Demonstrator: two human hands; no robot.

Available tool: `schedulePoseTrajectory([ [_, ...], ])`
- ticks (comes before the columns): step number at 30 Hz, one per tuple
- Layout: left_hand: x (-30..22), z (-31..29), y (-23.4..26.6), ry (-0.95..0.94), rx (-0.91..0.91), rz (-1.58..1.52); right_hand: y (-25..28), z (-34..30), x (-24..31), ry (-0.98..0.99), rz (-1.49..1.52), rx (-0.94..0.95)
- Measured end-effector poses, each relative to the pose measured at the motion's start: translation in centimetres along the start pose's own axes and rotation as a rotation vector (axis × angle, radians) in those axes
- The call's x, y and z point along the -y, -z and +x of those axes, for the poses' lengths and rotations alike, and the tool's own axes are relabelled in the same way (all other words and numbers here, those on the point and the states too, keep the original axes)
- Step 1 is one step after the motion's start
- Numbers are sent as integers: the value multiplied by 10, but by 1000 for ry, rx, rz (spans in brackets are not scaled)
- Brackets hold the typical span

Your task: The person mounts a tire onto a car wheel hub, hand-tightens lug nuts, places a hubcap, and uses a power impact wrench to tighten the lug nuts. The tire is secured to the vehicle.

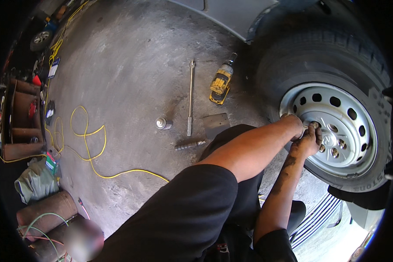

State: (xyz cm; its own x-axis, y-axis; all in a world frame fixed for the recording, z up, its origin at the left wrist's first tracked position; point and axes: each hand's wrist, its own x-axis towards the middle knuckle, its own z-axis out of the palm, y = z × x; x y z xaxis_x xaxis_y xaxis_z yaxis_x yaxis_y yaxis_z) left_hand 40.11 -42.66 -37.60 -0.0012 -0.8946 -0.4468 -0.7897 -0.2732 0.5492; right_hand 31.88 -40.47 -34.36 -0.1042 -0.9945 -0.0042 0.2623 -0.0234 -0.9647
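Wheel (354,133), one, silver steel, upright to your right; your right hand (309,141) has its fingers bent at the hub's lug nuts (335,153), your left hand (296,124) just beside it, partly hidden, and whether either grasps a nut cannot be told. Step, as judged: handling one nut by fingertip; next move likely calls for keeping it square to its stud. On the floor (131,78): yellow power tool (221,83), long-handled wrench (190,98).

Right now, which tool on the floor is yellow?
The cordless impact wrench, right of the long-handled wrench: it is yellow and black, while that one and the ribbed tool look silvery.
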Motion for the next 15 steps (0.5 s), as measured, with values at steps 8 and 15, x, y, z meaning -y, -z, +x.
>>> schedulePoseTrajectory([
  [8, -9, 8, 12, -1, 192, -68, -3, -8, -2, -16, 42, 12],
  [15, -12, -4, 31, 6, 203, -14, 12, 10, 5, -214, -3, 132],
])
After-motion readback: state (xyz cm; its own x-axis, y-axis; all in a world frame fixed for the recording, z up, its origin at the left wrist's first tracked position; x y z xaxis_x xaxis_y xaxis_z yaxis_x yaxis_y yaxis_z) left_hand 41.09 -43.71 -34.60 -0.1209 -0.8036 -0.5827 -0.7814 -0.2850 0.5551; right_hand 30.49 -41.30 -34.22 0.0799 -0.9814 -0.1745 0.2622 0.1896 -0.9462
